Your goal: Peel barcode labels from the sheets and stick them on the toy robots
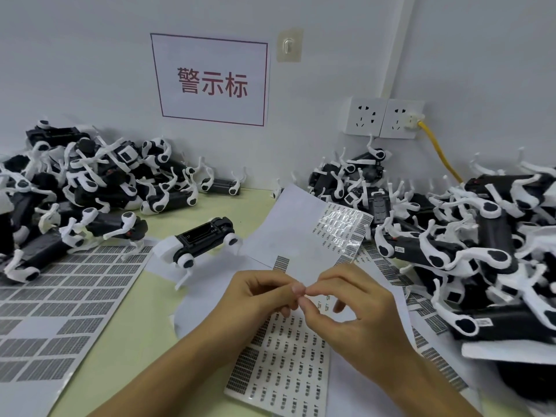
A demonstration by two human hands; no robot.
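Observation:
My left hand [261, 291] and my right hand [349, 311] meet fingertip to fingertip above a label sheet [282, 362] lying near the front of the table. A small, pale label seems pinched between the fingertips; it is too small to make out clearly. One black and white toy robot [201, 239] lies alone on its side just beyond my hands. A glossy sheet of labels [340, 230] rests on white backing paper behind my hands.
Piles of black and white toy robots fill the left [78, 188] and the right [469, 236] of the table. A big sheet of grey labels [57, 293] lies at the left. On the wall are a sign [210, 81], sockets [383, 117] and a yellow cable [439, 152].

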